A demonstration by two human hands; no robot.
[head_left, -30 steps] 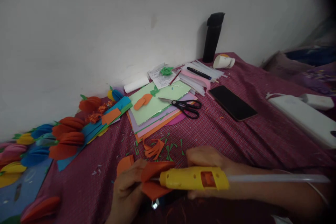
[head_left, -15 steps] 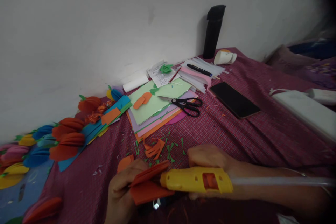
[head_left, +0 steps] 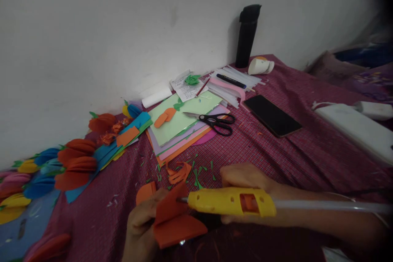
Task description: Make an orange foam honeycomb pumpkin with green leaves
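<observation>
Low in the head view, my left hand is closed on folded orange paper, whose leaves stand apart. My right hand grips a yellow glue gun, with a clear glue stick coming out of its back. The gun's dark nozzle points left, at the inside of the orange paper; whether it touches the paper I cannot tell. The gun hides part of my right hand's fingers. Just behind my left hand lies another orange paper piece.
Scissors lie by stacked coloured sheets. Orange and green scraps are scattered nearby. Folded paper pumpkins line the left side. A phone, white box, paper cup and black bottle stand or lie right.
The orange paper has tilted and opened wider in my left hand. The glue gun has risen slightly, and its nozzle tip now shows against the paper.
</observation>
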